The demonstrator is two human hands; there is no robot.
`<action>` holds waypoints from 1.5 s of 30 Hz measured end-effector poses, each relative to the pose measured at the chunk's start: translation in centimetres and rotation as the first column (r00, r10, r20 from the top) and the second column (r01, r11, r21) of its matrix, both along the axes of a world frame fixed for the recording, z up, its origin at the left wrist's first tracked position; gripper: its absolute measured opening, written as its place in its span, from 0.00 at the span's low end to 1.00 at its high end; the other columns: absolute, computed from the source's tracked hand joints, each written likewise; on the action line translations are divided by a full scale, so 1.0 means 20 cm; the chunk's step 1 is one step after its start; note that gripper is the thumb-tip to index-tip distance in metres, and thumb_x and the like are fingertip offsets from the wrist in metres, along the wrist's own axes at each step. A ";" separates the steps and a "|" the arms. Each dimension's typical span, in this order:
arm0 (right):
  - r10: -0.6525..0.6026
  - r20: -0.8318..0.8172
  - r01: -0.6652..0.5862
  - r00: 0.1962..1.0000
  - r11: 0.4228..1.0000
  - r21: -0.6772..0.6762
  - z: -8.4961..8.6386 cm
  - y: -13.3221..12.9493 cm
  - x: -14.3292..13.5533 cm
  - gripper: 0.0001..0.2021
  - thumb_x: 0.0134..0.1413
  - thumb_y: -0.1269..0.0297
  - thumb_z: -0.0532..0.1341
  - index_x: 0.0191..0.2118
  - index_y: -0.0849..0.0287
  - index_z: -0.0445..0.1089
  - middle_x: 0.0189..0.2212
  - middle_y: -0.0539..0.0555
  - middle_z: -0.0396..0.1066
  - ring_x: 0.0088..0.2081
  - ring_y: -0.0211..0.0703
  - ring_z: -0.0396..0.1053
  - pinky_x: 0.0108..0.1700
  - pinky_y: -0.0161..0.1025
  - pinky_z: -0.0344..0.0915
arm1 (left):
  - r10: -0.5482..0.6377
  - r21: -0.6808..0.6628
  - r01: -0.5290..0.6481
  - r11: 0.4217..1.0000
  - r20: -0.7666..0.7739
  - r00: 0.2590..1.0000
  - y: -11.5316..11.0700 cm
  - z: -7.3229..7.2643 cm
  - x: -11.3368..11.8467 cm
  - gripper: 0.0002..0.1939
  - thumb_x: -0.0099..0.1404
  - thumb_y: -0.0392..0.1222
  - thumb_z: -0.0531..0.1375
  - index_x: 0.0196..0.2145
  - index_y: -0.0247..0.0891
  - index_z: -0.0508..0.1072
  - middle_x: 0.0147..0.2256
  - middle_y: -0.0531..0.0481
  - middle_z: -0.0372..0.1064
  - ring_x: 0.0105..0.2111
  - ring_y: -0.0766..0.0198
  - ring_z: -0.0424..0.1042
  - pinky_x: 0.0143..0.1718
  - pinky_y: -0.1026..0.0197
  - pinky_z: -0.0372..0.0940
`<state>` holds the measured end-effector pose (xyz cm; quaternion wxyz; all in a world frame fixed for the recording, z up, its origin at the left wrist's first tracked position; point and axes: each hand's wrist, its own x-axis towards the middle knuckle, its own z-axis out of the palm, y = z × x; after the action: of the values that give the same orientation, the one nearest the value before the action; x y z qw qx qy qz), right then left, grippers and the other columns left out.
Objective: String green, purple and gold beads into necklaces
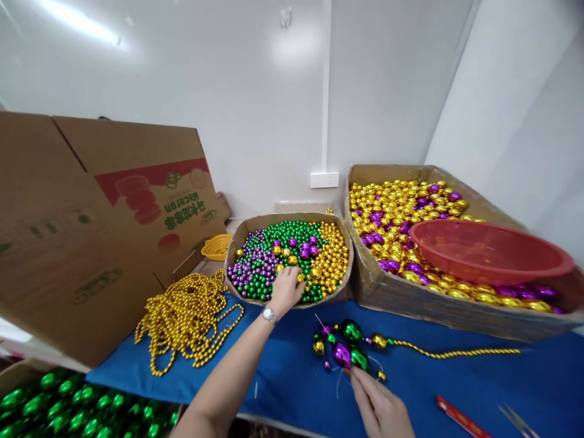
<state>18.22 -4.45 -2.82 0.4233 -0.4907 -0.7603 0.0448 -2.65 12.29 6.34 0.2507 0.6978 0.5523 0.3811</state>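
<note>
My left hand (287, 288), a watch on its wrist, reaches into a box of small beads (349, 261). Its fingers are curled down, and a gold bead (300, 277) shows between thumb and index finger. Green, purple and gold beads lie around it, with several larger gold and purple ones on top. Above the blue cloth, my right hand (381, 401) pinches the lower end of a bead strand (341, 354) beside its large purple bead. The strand has big green, gold and purple beads, a thin pale thread and a twisted gold tail (456, 353) stretching right.
Gold bead chains (187, 316) lie heaped at left, near a yellow basket (211, 246) and a large carton (114, 231). At right, a box (410, 304) of gold and purple beads holds a red basin (488, 252). A red-handled tool (460, 417) and tweezers (517, 420) lie front right.
</note>
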 end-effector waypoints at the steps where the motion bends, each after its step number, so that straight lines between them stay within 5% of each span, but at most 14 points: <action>1: -0.008 -0.003 0.008 1.000 1.000 -0.002 0.00 0.00 0.01 0.18 0.64 0.60 0.48 0.42 0.60 0.73 0.36 0.57 0.77 0.35 0.43 0.76 0.35 0.31 0.73 | -0.029 -0.028 0.030 0.999 0.033 0.999 -0.04 -0.01 -0.01 0.14 0.58 0.39 0.60 0.43 0.35 0.70 0.42 0.41 0.69 0.47 0.51 0.65 0.48 0.51 0.61; 4: -0.014 -0.005 0.014 1.000 1.000 0.007 0.01 -0.01 0.01 0.17 0.64 0.60 0.49 0.43 0.60 0.74 0.36 0.57 0.77 0.36 0.44 0.76 0.37 0.33 0.73 | -0.124 -0.197 0.224 0.955 0.419 0.900 -0.22 -0.03 -0.03 0.17 0.62 0.42 0.56 0.48 0.35 0.68 0.40 0.43 0.70 0.39 0.57 0.71 0.40 0.56 0.66; 7: 0.005 0.007 -0.005 1.000 1.000 0.023 0.02 -0.02 0.00 0.16 0.63 0.62 0.49 0.44 0.59 0.73 0.36 0.57 0.77 0.35 0.44 0.76 0.37 0.35 0.73 | -0.012 -0.267 0.428 0.864 0.837 0.546 -0.37 -0.03 -0.06 0.18 0.60 0.40 0.59 0.48 0.36 0.69 0.41 0.44 0.70 0.36 0.60 0.73 0.36 0.60 0.67; 9: 0.018 0.017 -0.019 1.000 1.000 0.025 0.02 -0.03 -0.02 0.16 0.63 0.63 0.49 0.44 0.59 0.73 0.35 0.56 0.77 0.35 0.44 0.76 0.36 0.35 0.73 | 0.071 -0.269 0.444 0.854 0.908 0.413 -0.44 -0.04 -0.06 0.17 0.58 0.39 0.61 0.45 0.36 0.70 0.40 0.44 0.71 0.33 0.62 0.73 0.33 0.62 0.66; 12: 0.033 0.044 -0.036 0.998 0.998 0.058 0.03 -0.04 -0.04 0.16 0.63 0.65 0.48 0.44 0.59 0.72 0.34 0.56 0.77 0.33 0.43 0.76 0.33 0.34 0.72 | 0.118 -0.271 0.431 0.861 0.930 0.348 -0.48 -0.04 -0.05 0.14 0.58 0.38 0.62 0.42 0.36 0.69 0.39 0.44 0.72 0.31 0.63 0.73 0.31 0.63 0.66; 18: 0.027 0.138 -0.037 0.990 0.997 0.074 0.01 -0.05 -0.01 0.15 0.61 0.69 0.49 0.46 0.59 0.72 0.35 0.55 0.77 0.33 0.43 0.75 0.33 0.35 0.71 | 0.087 -0.259 0.395 0.881 0.911 0.404 -0.50 -0.04 -0.04 0.12 0.57 0.38 0.63 0.40 0.36 0.69 0.40 0.44 0.71 0.30 0.64 0.72 0.30 0.63 0.66; 25: -0.029 0.163 0.025 0.986 0.999 0.029 0.00 -0.03 -0.03 0.16 0.63 0.66 0.47 0.45 0.59 0.72 0.33 0.56 0.77 0.32 0.45 0.75 0.34 0.38 0.72 | -0.048 -0.191 0.301 0.934 0.769 0.637 -0.56 -0.07 0.01 0.16 0.53 0.37 0.67 0.40 0.36 0.72 0.37 0.48 0.70 0.33 0.67 0.67 0.34 0.65 0.64; 31: 0.013 0.010 -0.010 1.000 0.978 -0.208 0.01 -0.05 -0.04 0.14 0.63 0.64 0.48 0.49 0.60 0.66 0.42 0.57 0.75 0.41 0.42 0.74 0.39 0.32 0.71 | 0.005 -0.231 0.318 0.920 0.816 0.578 -0.58 -0.10 0.03 0.20 0.52 0.37 0.68 0.43 0.37 0.70 0.42 0.46 0.69 0.36 0.65 0.67 0.37 0.63 0.64; 45: 0.000 -0.143 -0.017 0.990 0.993 -0.121 0.02 -0.05 -0.05 0.11 0.63 0.62 0.50 0.42 0.55 0.69 0.30 0.52 0.68 0.31 0.38 0.71 0.33 0.31 0.68 | 0.033 -0.239 0.243 0.940 0.774 0.633 -0.59 -0.14 0.02 0.18 0.50 0.37 0.69 0.39 0.35 0.70 0.37 0.47 0.71 0.34 0.67 0.68 0.36 0.64 0.64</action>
<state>17.22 -5.43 -2.48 0.4458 -0.5078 -0.7260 0.1278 -2.22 0.55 3.59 0.5933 0.4502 0.4051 0.5302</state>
